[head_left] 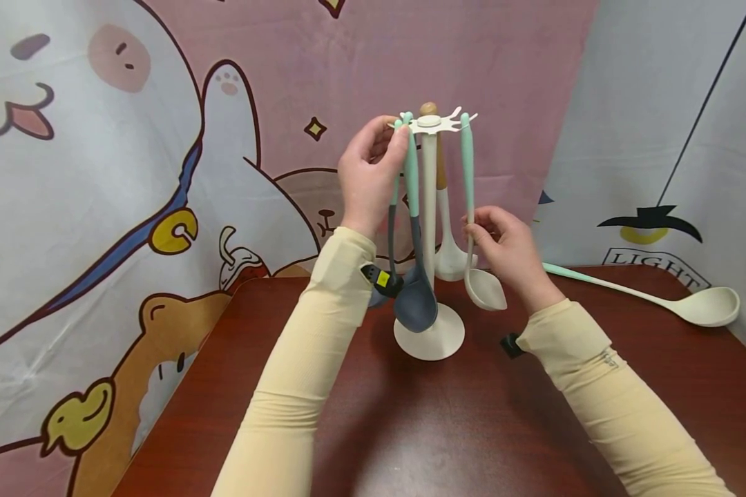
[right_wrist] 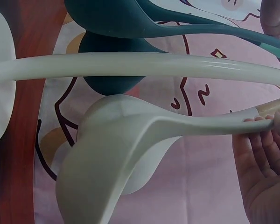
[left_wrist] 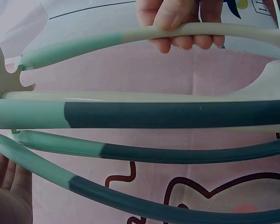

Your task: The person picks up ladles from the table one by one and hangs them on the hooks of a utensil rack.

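Observation:
A cream utensil rack (head_left: 429,221) stands on the table, its slotted top hung with kitchen utensils. My left hand (head_left: 369,172) is at the left of that top, thumb and fingers pinching the mint handle end of a dark grey utensil (head_left: 392,235), whose lower part is mostly hidden behind my wrist. Beside it hangs a dark grey ladle (head_left: 416,310) with a mint handle. On the right, my right hand (head_left: 510,248) pinches the stem of a white ladle (right_wrist: 102,158), whose mint handle end sits at the rack's top. A white ladle with a wooden handle (head_left: 452,262) hangs behind.
Another white spoon-like utensil with a mint handle (head_left: 709,307) lies at the right back of the reddish-brown table (head_left: 460,428). The rack's round base (head_left: 432,345) rests on the tabletop. A printed cartoon cloth (head_left: 503,62) hangs close behind.

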Demonstrator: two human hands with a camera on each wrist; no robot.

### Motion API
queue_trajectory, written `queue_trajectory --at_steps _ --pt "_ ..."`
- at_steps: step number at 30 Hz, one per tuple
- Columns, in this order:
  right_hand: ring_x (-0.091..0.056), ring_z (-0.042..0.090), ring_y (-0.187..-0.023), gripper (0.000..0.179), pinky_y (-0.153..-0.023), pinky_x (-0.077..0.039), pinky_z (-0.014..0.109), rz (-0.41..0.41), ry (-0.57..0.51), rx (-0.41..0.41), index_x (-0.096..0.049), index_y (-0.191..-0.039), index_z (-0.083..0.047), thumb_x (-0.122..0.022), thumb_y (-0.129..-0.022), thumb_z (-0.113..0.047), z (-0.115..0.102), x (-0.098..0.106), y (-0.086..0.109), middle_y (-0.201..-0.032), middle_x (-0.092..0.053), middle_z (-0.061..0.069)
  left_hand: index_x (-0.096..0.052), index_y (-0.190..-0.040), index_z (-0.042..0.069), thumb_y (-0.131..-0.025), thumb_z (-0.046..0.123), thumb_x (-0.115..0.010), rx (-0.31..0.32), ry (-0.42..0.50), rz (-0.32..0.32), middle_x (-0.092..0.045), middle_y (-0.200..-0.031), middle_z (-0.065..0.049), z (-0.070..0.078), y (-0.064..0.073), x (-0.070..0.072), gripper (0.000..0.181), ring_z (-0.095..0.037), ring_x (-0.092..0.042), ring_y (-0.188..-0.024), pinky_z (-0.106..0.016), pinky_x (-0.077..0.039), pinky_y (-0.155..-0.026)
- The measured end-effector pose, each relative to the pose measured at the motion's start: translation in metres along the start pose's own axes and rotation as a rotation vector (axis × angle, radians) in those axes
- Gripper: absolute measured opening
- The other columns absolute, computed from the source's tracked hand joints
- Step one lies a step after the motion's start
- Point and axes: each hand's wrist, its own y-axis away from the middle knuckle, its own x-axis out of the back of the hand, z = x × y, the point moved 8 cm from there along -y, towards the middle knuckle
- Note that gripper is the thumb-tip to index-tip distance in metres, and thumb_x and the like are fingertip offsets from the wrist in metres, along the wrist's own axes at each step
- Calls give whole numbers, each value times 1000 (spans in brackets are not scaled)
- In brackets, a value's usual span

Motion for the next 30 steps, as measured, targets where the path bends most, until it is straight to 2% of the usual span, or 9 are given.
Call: queue_trajectory --at_steps 3,9,10,15,20,25,30 --pt "-63 6 -79 18 -71 -48 15 -20 4 -19 -67 -111 3 -64 -98 -8 0 -2 1 -96 -69 17 -67 -111 -1 -96 13 -64 -2 -9 -2 -67 -100 -9 4 2 0 21 -17 -61 -89 -24 -50 -80" --pt "-63 11 -83 21 -74 -48 16 -55 33 -50 -64 -113 2 -62 -99 -13 5 -3 4 -101 -67 15 -68 -112 1 -95 16 -65 -7 -10 -7 -67 -100 -8 0 2 1 22 -17 -61 -88 -24 -50 -80" --pt "-63 11 -85 22 -75 -48 16 -59 25 -54 -64 -115 2 -62 -99 -13 6 -3 4 -103 -68 15 -68 -112 2 -95 17 -66 -9 -9 -7 -67 -101 -7 -4 0 1 23 -17 -61 -88 -25 -50 -80" --pt "-59 7 -95 29 -83 -44 18 -94 14 -51 -61 -124 1 -60 -100 -16 13 1 7 -114 -66 17 -68 -111 2 -95 17 -66 -12 -11 -5 -67 -100 -7 -4 0 1 22 -16 -61 -88 -25 -50 -79" --pt "-56 24 -120 39 -101 -41 35 -167 44 -33 -54 -137 -2 -57 -102 -18 26 6 12 -129 -61 17 -67 -111 -2 -96 13 -64 -7 -18 -4 -67 -99 -10 7 5 0 22 -17 -60 -87 -23 -50 -79" --pt "-45 37 -133 49 -102 -37 52 -246 93 -21 -44 -147 -7 -56 -103 -23 45 14 21 -141 -53 16 -66 -110 -4 -95 12 -63 3 -20 0 -66 -98 -11 25 13 0 21 -17 -61 -86 -23 -50 -79" --pt "-35 39 -139 55 -108 -26 60 -282 147 -28 -40 -150 -6 -57 -102 -25 64 23 29 -147 -46 18 -66 -110 -4 -95 11 -63 4 -15 -1 -66 -99 -12 29 14 0 22 -18 -61 -87 -23 -50 -79"
